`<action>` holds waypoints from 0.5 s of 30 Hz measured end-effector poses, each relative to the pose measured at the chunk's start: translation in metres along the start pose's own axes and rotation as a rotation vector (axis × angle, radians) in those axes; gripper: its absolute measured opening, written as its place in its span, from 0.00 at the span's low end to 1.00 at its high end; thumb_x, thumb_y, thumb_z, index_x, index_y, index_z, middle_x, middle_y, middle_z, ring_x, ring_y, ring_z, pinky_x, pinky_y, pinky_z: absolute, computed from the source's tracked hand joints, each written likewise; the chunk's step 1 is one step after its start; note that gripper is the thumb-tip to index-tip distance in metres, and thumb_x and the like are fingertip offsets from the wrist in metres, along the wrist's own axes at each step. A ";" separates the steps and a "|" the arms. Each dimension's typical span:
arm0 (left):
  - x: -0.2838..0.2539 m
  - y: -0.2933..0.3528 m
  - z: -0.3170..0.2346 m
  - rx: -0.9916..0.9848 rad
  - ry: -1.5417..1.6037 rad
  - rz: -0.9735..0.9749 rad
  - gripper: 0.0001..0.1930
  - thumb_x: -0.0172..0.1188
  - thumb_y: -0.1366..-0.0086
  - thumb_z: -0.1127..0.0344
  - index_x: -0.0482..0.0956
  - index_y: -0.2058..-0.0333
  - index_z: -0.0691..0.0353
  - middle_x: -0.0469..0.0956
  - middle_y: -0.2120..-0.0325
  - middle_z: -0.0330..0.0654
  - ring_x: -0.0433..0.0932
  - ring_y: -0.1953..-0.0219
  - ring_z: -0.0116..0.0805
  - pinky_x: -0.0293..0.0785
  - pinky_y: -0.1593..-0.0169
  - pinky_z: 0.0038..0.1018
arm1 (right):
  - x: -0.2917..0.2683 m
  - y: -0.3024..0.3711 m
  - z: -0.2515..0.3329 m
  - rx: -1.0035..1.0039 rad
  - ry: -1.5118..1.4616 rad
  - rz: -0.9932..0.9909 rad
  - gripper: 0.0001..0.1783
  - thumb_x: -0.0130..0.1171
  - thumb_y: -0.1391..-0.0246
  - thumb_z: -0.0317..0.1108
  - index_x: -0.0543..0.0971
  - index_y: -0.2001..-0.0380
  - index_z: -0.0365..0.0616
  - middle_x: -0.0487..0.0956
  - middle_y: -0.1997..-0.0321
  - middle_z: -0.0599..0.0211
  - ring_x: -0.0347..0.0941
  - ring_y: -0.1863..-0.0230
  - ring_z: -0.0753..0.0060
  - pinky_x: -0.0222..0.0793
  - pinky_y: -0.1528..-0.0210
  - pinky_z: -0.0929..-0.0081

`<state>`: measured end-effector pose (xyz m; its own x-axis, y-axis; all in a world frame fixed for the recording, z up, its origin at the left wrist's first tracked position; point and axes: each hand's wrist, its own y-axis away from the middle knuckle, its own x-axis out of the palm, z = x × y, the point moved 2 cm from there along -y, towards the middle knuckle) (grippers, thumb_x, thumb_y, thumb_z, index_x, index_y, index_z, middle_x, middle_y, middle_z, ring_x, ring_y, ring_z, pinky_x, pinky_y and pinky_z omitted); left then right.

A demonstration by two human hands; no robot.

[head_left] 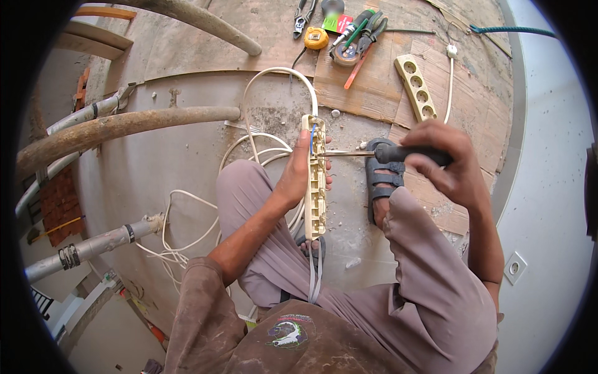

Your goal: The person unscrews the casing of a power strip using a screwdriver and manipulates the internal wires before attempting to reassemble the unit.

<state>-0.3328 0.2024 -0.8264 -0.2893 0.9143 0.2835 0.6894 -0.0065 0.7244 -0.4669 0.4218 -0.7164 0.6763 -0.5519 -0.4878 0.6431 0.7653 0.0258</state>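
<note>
My left hand point(298, 174) is wrapped round a cream power strip housing point(316, 206), held lengthwise in front of me with its inner compartments showing. A blue wire point(313, 140) runs inside its upper part. From its far end a white cable point(280, 70) loops up and over to the left. My right hand point(445, 153) grips a screwdriver point(392, 153) by its dark handle. Its thin shaft points left, and the tip reaches the housing's upper part, beside the blue wire. Whether the tip sits on a screw is too small to tell.
On cardboard point(374, 81) at the far side lie a yellow tape measure point(316, 38), pliers point(372, 31), and wire strippers point(301, 19). Another power strip point(416, 87) lies at the right. Coiled white cable point(180, 249) covers floor at the left, near rusty metal pipes point(131, 128).
</note>
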 end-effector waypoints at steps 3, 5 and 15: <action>-0.006 0.004 -0.011 -0.020 -0.051 0.023 0.46 0.29 0.39 0.24 0.63 0.43 0.63 0.68 0.73 0.41 0.74 0.77 0.29 0.75 0.72 0.26 | 0.001 0.010 0.001 -0.155 0.288 0.263 0.26 0.68 0.56 0.31 0.79 0.49 0.52 0.72 0.72 0.63 0.71 0.73 0.63 0.67 0.73 0.68; -0.010 0.005 -0.010 -0.020 -0.096 0.044 0.46 0.29 0.39 0.24 0.63 0.43 0.64 0.68 0.73 0.40 0.74 0.77 0.29 0.75 0.72 0.26 | 0.006 0.015 0.001 -0.218 0.356 0.312 0.25 0.68 0.56 0.31 0.80 0.50 0.53 0.72 0.73 0.64 0.70 0.74 0.63 0.67 0.73 0.67; -0.017 0.018 -0.004 -0.013 -0.223 0.015 0.43 0.28 0.35 0.29 0.65 0.43 0.63 0.69 0.75 0.36 0.73 0.78 0.26 0.76 0.73 0.24 | 0.023 0.020 -0.010 -0.073 -0.044 0.249 0.23 0.65 0.58 0.24 0.81 0.54 0.49 0.70 0.78 0.62 0.67 0.77 0.62 0.59 0.75 0.68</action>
<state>-0.3184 0.1850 -0.8158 -0.1242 0.9810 0.1491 0.6833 -0.0244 0.7298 -0.4419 0.4279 -0.7361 0.8265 -0.3557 -0.4362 0.4279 0.9006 0.0763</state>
